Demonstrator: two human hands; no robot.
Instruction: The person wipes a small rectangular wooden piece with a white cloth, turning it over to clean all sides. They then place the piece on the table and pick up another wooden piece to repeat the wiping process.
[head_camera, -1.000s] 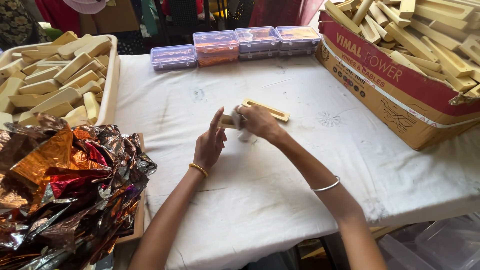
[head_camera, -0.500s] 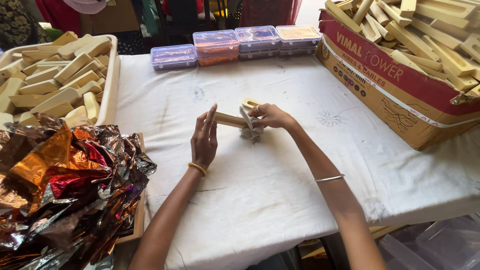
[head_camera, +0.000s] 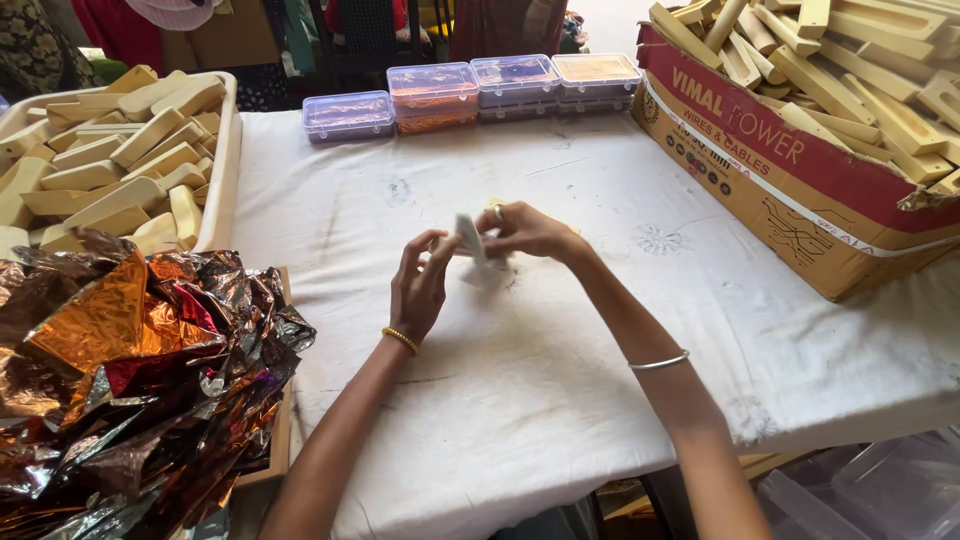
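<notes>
piece: small pale wooden piece, upright, mid-tabletop
left hand: fingers pinching it
right hand: fingers gripping its top
progress: one piece in hand; carton right of it full, tray left full

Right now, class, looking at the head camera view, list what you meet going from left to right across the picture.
Crumpled heap of shiny metallic foil → white tray of pale wooden pieces → left hand → small pale piece held in both hands → right hand → brown and red cardboard box of wooden pieces.
</notes>
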